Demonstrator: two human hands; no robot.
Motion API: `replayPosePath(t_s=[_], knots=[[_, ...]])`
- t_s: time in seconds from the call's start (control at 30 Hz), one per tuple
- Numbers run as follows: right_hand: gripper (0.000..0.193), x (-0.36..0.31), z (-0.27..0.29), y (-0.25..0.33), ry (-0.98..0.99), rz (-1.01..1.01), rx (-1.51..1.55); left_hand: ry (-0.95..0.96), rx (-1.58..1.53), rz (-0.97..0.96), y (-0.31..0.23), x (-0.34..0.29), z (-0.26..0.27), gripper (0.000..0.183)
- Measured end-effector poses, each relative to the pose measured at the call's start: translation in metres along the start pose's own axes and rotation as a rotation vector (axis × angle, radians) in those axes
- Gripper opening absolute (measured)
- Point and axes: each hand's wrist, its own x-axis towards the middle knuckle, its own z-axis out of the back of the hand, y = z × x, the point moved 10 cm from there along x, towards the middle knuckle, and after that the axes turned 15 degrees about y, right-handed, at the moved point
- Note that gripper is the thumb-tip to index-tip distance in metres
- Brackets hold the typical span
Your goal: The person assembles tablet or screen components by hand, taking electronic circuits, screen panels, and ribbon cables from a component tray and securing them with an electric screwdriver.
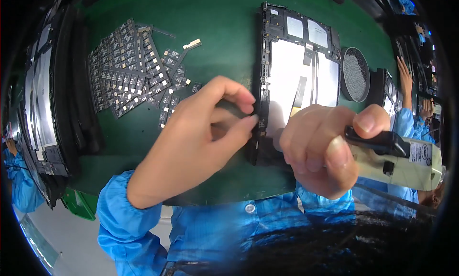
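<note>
My right hand (325, 147) is closed around a pale electric screwdriver (382, 163), thumb on its black lever. The tool's tip is hidden behind that hand, over the lower part of an opened flat device (286, 56) with a black frame and silver panels. At the device's left edge, my left hand (196, 128) curves its fingers. Its thumb tip lies at or close to the frame; a small gap separates thumb and index finger, and I see nothing between them. Left of it lie several sheets of small dark circuit boards (126, 68) with a few loose strips.
A round dish (355, 75) of tiny metal parts stands right of the device. More silver-panelled devices (45, 99) are stacked at the left. Another device (389, 92) is at the right, with co-workers' hands (405, 77) beyond it. The green table (229, 13) has a curved-looking front edge.
</note>
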Motion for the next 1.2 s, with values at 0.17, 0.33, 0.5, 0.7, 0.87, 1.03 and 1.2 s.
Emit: replayPosePath(t_s=[0.17, 0.33, 0.5, 0.7, 0.87, 1.03, 1.2], knots=[[0.033, 0.003, -0.005, -0.006, 0.082, -0.020, 0.051, -0.049, 0.235, -0.034, 0.002, 0.012, -0.002, 0.025], [0.032, 0.004, -0.008, -0.011, 0.082, -0.009, 0.032, -0.054, 0.184, -0.035, 0.005, 0.011, -0.001, 0.025], [0.032, 0.002, -0.009, -0.011, 0.049, -0.040, 0.015, -0.052, 0.165, -0.024, 0.007, 0.010, -0.002, 0.024], [0.032, 0.003, -0.010, -0.013, 0.030, -0.051, 0.009, -0.055, 0.166, -0.057, 0.008, 0.010, -0.002, 0.024], [0.025, 0.006, -0.005, -0.016, 0.027, -0.119, -0.126, -0.056, 0.196, -0.059, 0.001, 0.011, 0.003, 0.023], [0.023, 0.002, -0.013, -0.021, 0.063, -0.201, -0.286, -0.122, 0.256, -0.187, -0.007, 0.005, 0.004, 0.023], [0.029, -0.022, -0.002, -0.040, -0.080, -0.268, -0.123, 0.068, 0.214, -0.119, -0.021, -0.019, -0.024, 0.045]])
